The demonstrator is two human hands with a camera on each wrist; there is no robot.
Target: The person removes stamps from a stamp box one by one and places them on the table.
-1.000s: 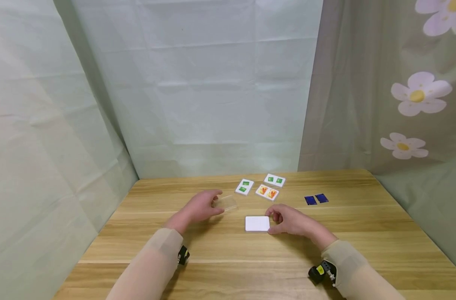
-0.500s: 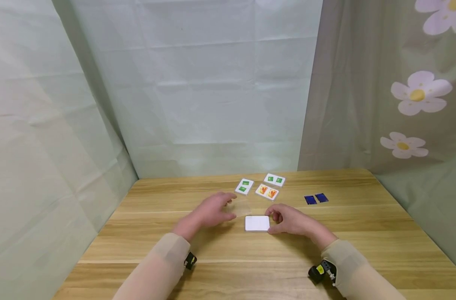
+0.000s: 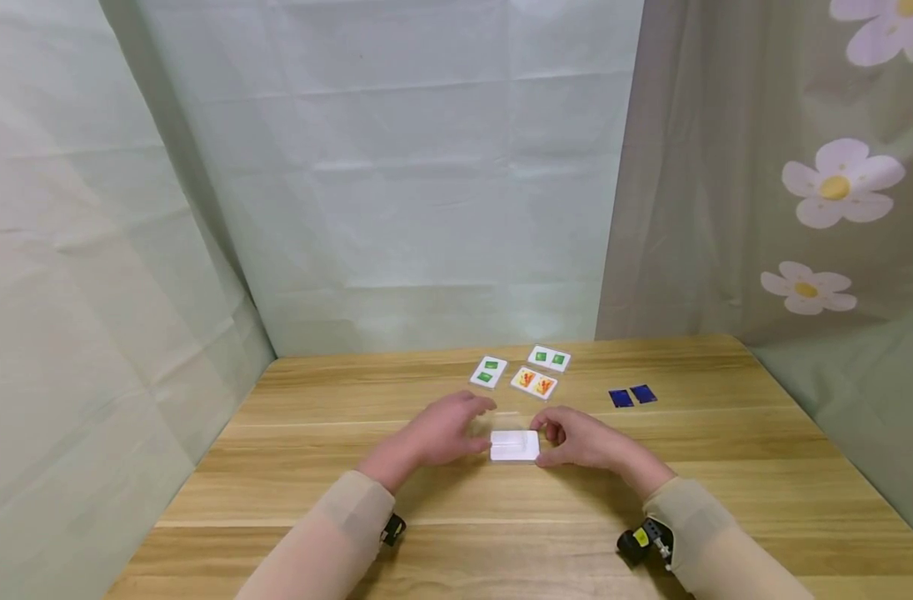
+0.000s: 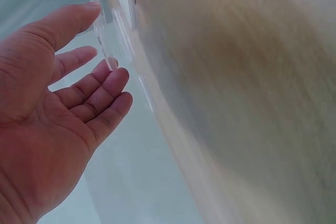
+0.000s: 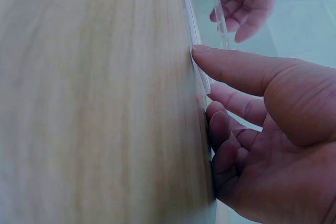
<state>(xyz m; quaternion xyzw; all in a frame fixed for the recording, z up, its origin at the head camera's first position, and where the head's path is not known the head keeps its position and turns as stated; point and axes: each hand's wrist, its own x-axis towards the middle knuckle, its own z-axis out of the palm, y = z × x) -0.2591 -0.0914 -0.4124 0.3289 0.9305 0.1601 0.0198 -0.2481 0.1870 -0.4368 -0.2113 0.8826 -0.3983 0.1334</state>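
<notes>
Head view: the left hand (image 3: 445,428) pinches a clear plate (image 3: 509,420) above a white case (image 3: 515,456) on the table (image 3: 464,550); the right hand (image 3: 582,440) pinches the case's end. A loosened pinch, we judge, could drop the plate askew.

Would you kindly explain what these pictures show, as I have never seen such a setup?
No robot appears here; someone works bare-handed at a wooden table. The wide view comes from a camera worn on the head; the other two come from wrist cameras, one per arm. The left hand holds a clear plate above the table, while the right hand grips the right-hand edge of a white card. Farther back lie two cards with green pictures and a card with orange pictures; two dark blue pieces lie to their right.
</notes>
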